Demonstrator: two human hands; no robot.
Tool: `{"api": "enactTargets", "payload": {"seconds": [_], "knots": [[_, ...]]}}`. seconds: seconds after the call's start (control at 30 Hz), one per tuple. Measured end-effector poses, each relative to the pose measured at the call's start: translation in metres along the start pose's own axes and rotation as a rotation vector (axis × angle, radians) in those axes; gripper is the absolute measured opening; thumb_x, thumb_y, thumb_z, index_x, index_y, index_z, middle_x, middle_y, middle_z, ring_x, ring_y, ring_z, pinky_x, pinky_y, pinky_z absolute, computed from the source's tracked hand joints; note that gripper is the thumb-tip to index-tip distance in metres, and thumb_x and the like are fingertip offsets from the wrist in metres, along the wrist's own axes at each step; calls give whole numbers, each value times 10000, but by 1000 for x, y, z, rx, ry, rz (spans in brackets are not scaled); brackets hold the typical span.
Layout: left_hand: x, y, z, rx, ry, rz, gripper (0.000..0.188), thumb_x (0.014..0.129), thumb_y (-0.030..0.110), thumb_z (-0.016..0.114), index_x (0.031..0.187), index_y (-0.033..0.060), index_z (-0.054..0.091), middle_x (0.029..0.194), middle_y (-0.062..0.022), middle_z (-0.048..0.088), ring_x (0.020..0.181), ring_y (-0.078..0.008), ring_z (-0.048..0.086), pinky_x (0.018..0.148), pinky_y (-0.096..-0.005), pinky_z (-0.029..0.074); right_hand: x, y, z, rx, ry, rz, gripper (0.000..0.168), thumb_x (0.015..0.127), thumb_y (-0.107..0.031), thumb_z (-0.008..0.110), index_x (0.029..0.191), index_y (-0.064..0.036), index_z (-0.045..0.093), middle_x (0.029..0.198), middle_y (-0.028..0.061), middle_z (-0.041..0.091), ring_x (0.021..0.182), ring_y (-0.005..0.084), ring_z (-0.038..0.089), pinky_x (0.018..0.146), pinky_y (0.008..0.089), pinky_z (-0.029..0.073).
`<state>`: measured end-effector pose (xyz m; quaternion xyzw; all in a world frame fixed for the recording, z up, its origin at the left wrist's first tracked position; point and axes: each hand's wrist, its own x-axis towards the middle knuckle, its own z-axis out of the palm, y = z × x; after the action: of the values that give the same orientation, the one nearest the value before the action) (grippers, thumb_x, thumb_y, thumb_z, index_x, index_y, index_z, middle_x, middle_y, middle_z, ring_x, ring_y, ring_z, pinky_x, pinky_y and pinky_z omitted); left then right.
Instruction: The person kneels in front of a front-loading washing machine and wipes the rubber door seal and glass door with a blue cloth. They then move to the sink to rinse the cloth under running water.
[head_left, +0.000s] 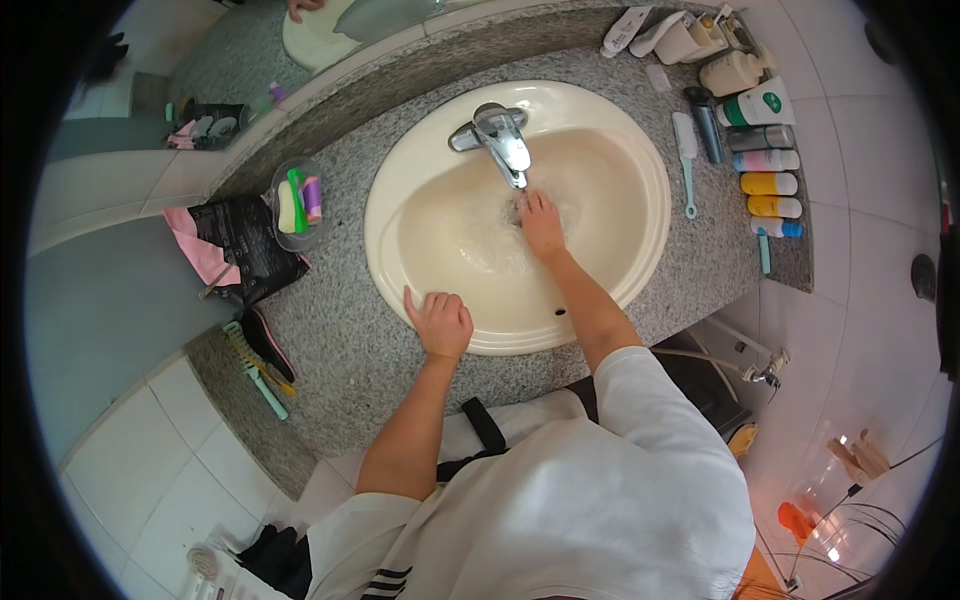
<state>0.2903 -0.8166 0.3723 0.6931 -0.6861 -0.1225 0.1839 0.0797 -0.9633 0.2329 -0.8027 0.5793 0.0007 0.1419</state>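
Note:
A cream oval washbasin (480, 285) is set in a grey granite counter. Its chrome faucet (501, 142) sits at the far rim, with water beneath the spout. Just below the spout, my right hand (540, 221) reaches palm down into the basin over the drain area, its fingertips in the water; nothing shows in it. My left hand (441, 322) rests at the near left rim with fingers curled and the thumb extended, holding nothing visible. The basin's overflow hole (560, 311) lies beside my right forearm.
Left on the counter are a soap dish (289, 241), a black and pink bag (259, 255) and a green comb (259, 379). A white and blue brush (686, 161), an electric shaver (703, 124) and several tubes and bottles line the right side. A mirror stands behind.

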Motion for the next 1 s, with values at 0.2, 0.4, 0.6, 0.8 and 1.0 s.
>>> {"api": "enactTargets", "payload": {"seconds": [0.2,0.4,0.6,0.8,1.0], "knots": [[-4,-1,3,18,2,-10,116,730,51,562,630,111,552,690,-19,555,788,-204,561,1130,-570,170,7,-14,-8,1472,-4,790,386,904,-239,571,1245,-65,527,1076,106,651,909,223,635,695,348,491],[-3,1,6,23,10,4,86,718,68,577,644,107,559,685,-9,556,799,-196,559,1121,-604,181,22,-27,-16,2278,-233,569,290,912,-274,541,1106,-60,566,1052,98,656,903,208,636,650,334,496],[-3,0,6,31,-8,6,80,722,72,577,651,108,567,707,-16,565,800,-203,560,1119,-605,179,-8,-39,-12,182,144,20,346,884,-175,490,1208,-68,554,1381,95,463,1235,271,481,1005,472,398],[-5,-1,6,31,-6,0,78,728,76,570,655,104,570,719,-29,571,800,-212,561,1119,-603,180,-16,-26,9,-67,18,-141,387,878,-149,498,1260,-102,539,1448,75,398,1330,267,386,1061,455,364],[-6,-2,5,32,4,2,72,729,76,568,663,104,571,723,-30,572,797,-213,560,1116,-602,186,-17,-27,-6,639,249,597,379,873,-232,619,1204,-56,565,996,114,677,905,293,648,841,370,494]]}}
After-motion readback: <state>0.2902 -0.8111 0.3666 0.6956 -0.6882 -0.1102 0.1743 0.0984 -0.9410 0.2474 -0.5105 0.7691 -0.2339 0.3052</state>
